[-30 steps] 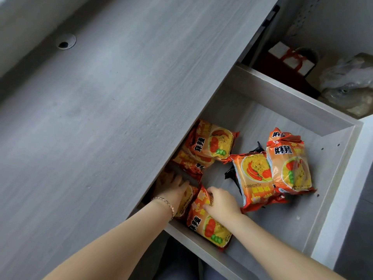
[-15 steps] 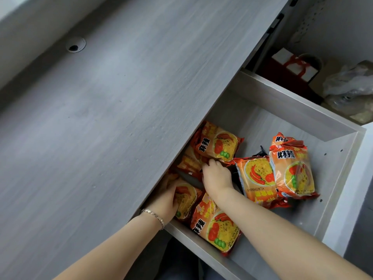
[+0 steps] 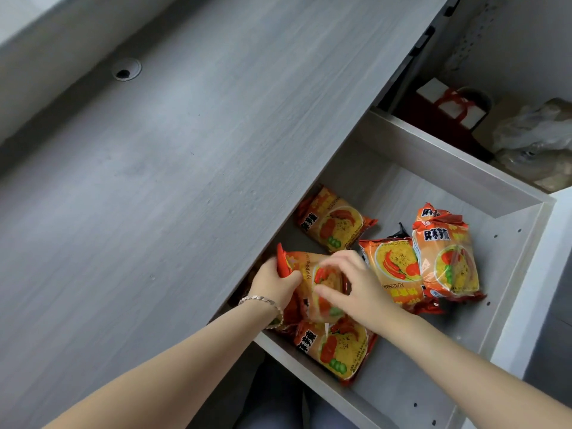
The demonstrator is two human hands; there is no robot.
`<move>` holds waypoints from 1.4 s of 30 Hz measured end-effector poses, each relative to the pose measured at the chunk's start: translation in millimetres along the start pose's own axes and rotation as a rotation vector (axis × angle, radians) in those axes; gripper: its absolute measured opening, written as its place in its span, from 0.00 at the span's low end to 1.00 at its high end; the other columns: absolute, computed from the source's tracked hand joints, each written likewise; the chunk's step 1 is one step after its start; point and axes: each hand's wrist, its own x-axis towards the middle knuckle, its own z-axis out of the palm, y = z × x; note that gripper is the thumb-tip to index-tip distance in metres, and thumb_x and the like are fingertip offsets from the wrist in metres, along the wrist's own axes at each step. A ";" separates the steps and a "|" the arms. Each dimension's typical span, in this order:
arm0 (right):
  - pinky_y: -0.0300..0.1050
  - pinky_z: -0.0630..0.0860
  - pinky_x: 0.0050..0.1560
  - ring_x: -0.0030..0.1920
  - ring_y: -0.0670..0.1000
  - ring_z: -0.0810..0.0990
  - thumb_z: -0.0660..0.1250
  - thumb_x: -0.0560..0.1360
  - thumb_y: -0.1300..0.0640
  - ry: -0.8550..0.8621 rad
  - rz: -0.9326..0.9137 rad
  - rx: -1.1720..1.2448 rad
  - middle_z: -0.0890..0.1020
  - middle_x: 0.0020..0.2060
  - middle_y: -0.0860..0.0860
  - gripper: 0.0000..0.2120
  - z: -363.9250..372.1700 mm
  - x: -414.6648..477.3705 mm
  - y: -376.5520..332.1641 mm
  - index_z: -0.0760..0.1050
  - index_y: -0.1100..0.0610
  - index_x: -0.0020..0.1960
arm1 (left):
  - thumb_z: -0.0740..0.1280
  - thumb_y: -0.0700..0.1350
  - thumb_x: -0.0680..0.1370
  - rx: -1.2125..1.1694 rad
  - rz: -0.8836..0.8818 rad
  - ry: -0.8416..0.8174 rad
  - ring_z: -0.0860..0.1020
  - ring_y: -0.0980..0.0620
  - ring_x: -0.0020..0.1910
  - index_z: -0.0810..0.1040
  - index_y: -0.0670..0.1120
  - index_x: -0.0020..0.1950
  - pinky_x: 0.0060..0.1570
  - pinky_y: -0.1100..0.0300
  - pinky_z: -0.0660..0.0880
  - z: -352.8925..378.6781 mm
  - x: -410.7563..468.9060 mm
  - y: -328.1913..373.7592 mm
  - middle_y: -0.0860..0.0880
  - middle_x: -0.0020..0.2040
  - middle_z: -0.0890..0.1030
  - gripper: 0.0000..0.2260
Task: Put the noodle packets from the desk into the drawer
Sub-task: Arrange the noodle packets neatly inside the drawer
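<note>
Several orange noodle packets lie in the open grey drawer (image 3: 507, 274) under the desk edge. My left hand (image 3: 274, 281), with a bracelet on the wrist, grips one packet (image 3: 309, 267) by its red end and holds it lifted over the drawer's near left part. My right hand (image 3: 356, 286) pinches the same packet from the right side. Another packet (image 3: 337, 351) lies below it at the drawer's front wall. One more packet (image 3: 334, 222) lies further back, and two packets (image 3: 445, 258) overlap on the right.
The grey desk top (image 3: 185, 150) has a round cable hole (image 3: 126, 69). Behind the drawer stand a red gift bag (image 3: 445, 109) and crumpled plastic wrapping (image 3: 535, 137). The drawer's right half floor (image 3: 448, 351) is bare.
Both hands have come together on one packet and lifted it from under the desk edge. Earlier the left hand reached beneath the desk and the right hand rested on packets.
</note>
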 end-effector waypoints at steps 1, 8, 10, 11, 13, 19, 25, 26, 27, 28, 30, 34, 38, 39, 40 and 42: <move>0.36 0.59 0.65 0.63 0.39 0.63 0.68 0.73 0.48 0.019 0.046 0.028 0.65 0.60 0.42 0.23 -2.3 2.4 4.3 0.69 0.49 0.66 | 0.66 0.42 0.75 0.022 0.057 -0.038 0.78 0.51 0.41 0.75 0.47 0.45 0.44 0.58 0.75 -3.2 -0.4 -1.0 0.50 0.40 0.78 0.01; 0.47 0.76 0.61 0.54 0.44 0.78 0.73 0.70 0.54 -0.295 0.210 0.220 0.79 0.51 0.43 0.16 8.4 9.9 22.4 0.72 0.41 0.53 | 0.66 0.45 0.78 0.110 0.208 -0.251 0.79 0.60 0.44 0.75 0.49 0.62 0.43 0.70 0.76 -23.5 -10.1 -13.4 0.57 0.44 0.79 0.13; 0.45 0.76 0.57 0.50 0.45 0.79 0.73 0.70 0.55 -0.260 0.239 0.230 0.81 0.47 0.43 0.12 15.5 10.6 25.5 0.75 0.45 0.50 | 0.64 0.47 0.79 0.186 0.220 -0.180 0.80 0.54 0.55 0.73 0.49 0.67 0.51 0.67 0.75 -25.5 -15.3 -18.6 0.53 0.53 0.80 0.16; 0.44 0.76 0.56 0.50 0.47 0.79 0.72 0.71 0.55 -0.203 0.261 0.246 0.81 0.47 0.45 0.11 19.4 12.3 26.3 0.76 0.48 0.51 | 0.63 0.48 0.80 0.242 0.221 -0.120 0.78 0.52 0.60 0.70 0.48 0.70 0.56 0.65 0.73 -26.8 -18.1 -21.1 0.51 0.59 0.79 0.18; 0.46 0.76 0.54 0.51 0.50 0.80 0.71 0.72 0.54 -0.076 0.299 0.269 0.82 0.49 0.50 0.13 27.4 18.8 25.5 0.78 0.55 0.55 | 0.59 0.48 0.81 0.429 0.225 -0.033 0.75 0.51 0.65 0.63 0.47 0.74 0.62 0.62 0.70 -28.4 -21.6 -24.8 0.48 0.66 0.76 0.21; 0.41 0.71 0.50 0.54 0.52 0.79 0.68 0.74 0.51 -0.054 0.231 0.127 0.81 0.56 0.55 0.19 66.4 50.0 -1.2 0.76 0.59 0.62 | 0.71 0.48 0.72 1.072 0.327 0.045 0.72 0.41 0.68 0.60 0.39 0.75 0.67 0.55 0.70 -29.1 -36.7 -48.9 0.36 0.73 0.66 0.36; 0.54 0.72 0.62 0.64 0.59 0.72 0.65 0.73 0.42 0.059 0.373 -0.100 0.76 0.60 0.56 0.25 75.6 53.7 3.9 0.75 0.56 0.63 | 0.71 0.47 0.71 1.022 0.377 -0.021 0.72 0.42 0.68 0.61 0.42 0.75 0.65 0.56 0.72 -31.2 -33.5 -47.9 0.36 0.75 0.61 0.36; 0.55 0.74 0.60 0.60 0.59 0.75 0.64 0.72 0.41 0.044 0.355 -0.100 0.79 0.56 0.56 0.23 76.8 52.1 4.1 0.78 0.56 0.58 | 0.63 0.45 0.77 1.049 0.374 -0.061 0.64 0.44 0.74 0.49 0.44 0.78 0.71 0.58 0.64 -29.2 -32.5 -48.7 0.40 0.78 0.51 0.34; 0.56 0.75 0.57 0.57 0.60 0.77 0.63 0.73 0.41 0.013 0.331 -0.093 0.80 0.53 0.57 0.20 77.7 50.6 3.7 0.79 0.56 0.53 | 0.59 0.44 0.79 1.039 0.369 -0.099 0.58 0.46 0.76 0.43 0.46 0.78 0.73 0.59 0.60 -29.0 -31.5 -46.8 0.43 0.79 0.46 0.33; 0.56 0.75 0.56 0.55 0.60 0.77 0.61 0.73 0.41 -0.034 0.305 -0.094 0.80 0.50 0.58 0.18 78.0 49.3 3.3 0.79 0.55 0.47 | 0.58 0.43 0.79 1.031 0.380 -0.118 0.56 0.47 0.77 0.41 0.47 0.78 0.73 0.59 0.58 -28.8 -30.0 -43.7 0.45 0.79 0.44 0.34; 0.55 0.74 0.57 0.53 0.61 0.76 0.57 0.73 0.42 -0.132 0.260 -0.113 0.78 0.46 0.57 0.16 73.0 48.0 2.1 0.76 0.51 0.39 | 0.60 0.43 0.78 1.023 0.429 -0.141 0.52 0.46 0.78 0.42 0.49 0.78 0.74 0.57 0.57 -26.0 -24.0 -42.2 0.46 0.79 0.43 0.35; 0.47 0.72 0.62 0.59 0.54 0.77 0.60 0.78 0.53 -0.065 0.202 -0.070 0.79 0.58 0.54 0.15 43.2 56.8 4.9 0.77 0.58 0.60 | 0.62 0.47 0.76 1.011 0.403 -0.235 0.46 0.44 0.78 0.47 0.55 0.78 0.75 0.52 0.58 -19.7 -8.9 -40.6 0.48 0.79 0.45 0.35; 0.50 0.64 0.70 0.72 0.58 0.63 0.65 0.75 0.58 0.277 0.222 -0.313 0.65 0.70 0.59 0.26 7.1 88.3 10.3 0.64 0.62 0.71 | 0.64 0.49 0.75 1.074 0.337 -0.249 0.44 0.43 0.77 0.48 0.58 0.77 0.72 0.48 0.63 -15.5 0.7 -36.5 0.48 0.78 0.46 0.35; 0.52 0.61 0.72 0.74 0.59 0.57 0.67 0.74 0.56 0.248 0.285 -0.366 0.60 0.73 0.60 0.32 0.2 96.4 12.2 0.59 0.61 0.73 | 0.64 0.48 0.75 1.086 0.310 -0.253 0.43 0.43 0.77 0.46 0.58 0.77 0.71 0.48 0.65 -14.5 1.9 -35.6 0.48 0.78 0.45 0.36; 0.53 0.57 0.74 0.76 0.60 0.52 0.69 0.73 0.54 0.187 0.355 -0.408 0.54 0.75 0.61 0.38 -4.4 104.0 14.7 0.53 0.60 0.75 | 0.64 0.48 0.75 1.095 0.286 -0.255 0.43 0.43 0.77 0.45 0.58 0.77 0.70 0.47 0.66 -13.5 3.1 -34.8 0.48 0.78 0.44 0.37; 0.54 0.51 0.75 0.77 0.60 0.48 0.73 0.69 0.48 0.072 0.456 -0.480 0.50 0.76 0.62 0.48 -10.3 115.3 19.3 0.46 0.59 0.77 | 0.65 0.46 0.75 1.100 0.249 -0.267 0.42 0.43 0.77 0.44 0.57 0.77 0.69 0.46 0.67 -11.2 4.5 -32.0 0.48 0.78 0.42 0.38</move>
